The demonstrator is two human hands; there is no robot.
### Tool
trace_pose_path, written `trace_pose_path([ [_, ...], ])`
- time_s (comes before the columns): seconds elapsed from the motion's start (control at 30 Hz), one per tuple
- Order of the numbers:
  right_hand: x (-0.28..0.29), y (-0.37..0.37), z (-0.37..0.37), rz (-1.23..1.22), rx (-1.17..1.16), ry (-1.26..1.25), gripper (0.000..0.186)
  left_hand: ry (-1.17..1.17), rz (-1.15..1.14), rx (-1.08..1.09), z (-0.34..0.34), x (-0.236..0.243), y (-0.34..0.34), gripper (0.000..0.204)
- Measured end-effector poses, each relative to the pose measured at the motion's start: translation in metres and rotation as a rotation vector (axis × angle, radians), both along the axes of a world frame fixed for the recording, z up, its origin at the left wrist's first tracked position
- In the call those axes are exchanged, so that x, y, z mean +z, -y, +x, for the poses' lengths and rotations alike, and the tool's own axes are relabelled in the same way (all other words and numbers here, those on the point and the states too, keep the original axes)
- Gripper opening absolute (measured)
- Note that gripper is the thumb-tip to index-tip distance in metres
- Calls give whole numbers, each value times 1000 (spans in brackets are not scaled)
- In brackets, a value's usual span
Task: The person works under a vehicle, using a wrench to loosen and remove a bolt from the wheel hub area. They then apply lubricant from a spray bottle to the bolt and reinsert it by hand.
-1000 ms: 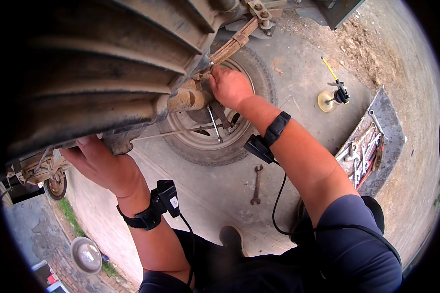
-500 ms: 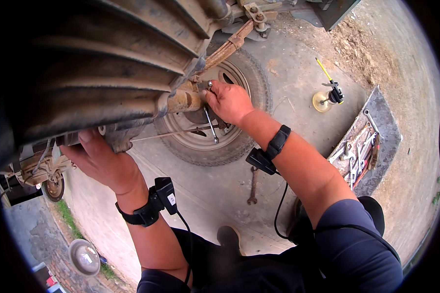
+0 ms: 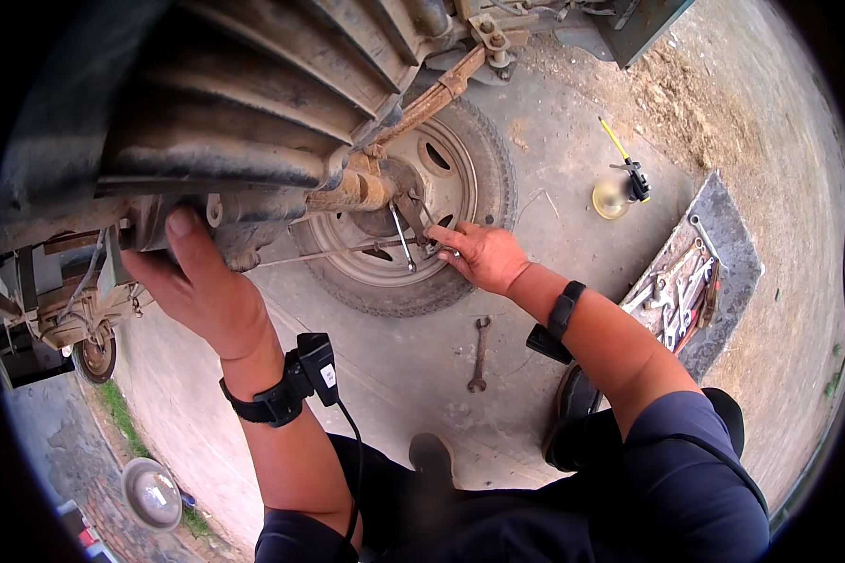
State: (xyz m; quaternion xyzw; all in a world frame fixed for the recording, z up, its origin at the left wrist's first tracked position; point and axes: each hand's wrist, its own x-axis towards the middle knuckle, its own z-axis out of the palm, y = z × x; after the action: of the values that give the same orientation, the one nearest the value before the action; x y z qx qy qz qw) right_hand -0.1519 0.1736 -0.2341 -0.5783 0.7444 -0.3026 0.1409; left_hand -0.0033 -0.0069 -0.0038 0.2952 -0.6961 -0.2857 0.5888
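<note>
Hands are well apart here. Right hand [image 3: 488, 258] is at 2 o'clock from the middle of the view, thumb and fingers pinched on a shiny metal tool [image 3: 454, 251], which is mostly hidden, so I can't tell the type. It's right in front of the wheel [image 3: 449, 188], which sits at 12. A slim wrench [image 3: 402, 237] hangs at an angle across the wheel, just to the 9 o'clock side of those fingertips, top end up by the rusty axle [image 3: 361, 192].

Left hand [image 3: 202, 305] is out at 9, thumb up against the underside [image 3: 253, 208], fingers partly hidden; can't tell if it's gripping anything.

There's a rusty spanner [image 3: 479, 355] lying on the floor [image 3: 385, 357] at 5. Tray [image 3: 737, 291] of tools [image 3: 681, 296] is at 3, oil can [image 3: 612, 199] with a yellow spout at 2, and a round basin [image 3: 152, 494] way out at 8.
</note>
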Motion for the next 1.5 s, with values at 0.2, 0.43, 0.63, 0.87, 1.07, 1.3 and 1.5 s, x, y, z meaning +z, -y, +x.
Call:
trace_pose_path([
  [0.2,16,-5,-15,59,165,-82,41,70,-43,62,4,1,0,60],
  [0.43,18,-4,-4,162,121,-128,48,74,-71,64,2,-1,1,59],
  [0.63,21,-5,2,325,72,-307,61,23,11,27,1,2,-2,62],
  [0.87,0,-9,10,386,22,-362,67,33,-29,29,0,3,-1,65],
  [1.07,-14,-11,17,180,-127,-219,61,57,-33,67,-1,2,-3,64],
  [1.3,-12,-15,3,13,-235,-109,54,24,-19,51,-1,0,-1,61],
  [1.5,-10,-4,-13,-285,-252,43,33,-41,11,18,-7,-1,-3,61],
])
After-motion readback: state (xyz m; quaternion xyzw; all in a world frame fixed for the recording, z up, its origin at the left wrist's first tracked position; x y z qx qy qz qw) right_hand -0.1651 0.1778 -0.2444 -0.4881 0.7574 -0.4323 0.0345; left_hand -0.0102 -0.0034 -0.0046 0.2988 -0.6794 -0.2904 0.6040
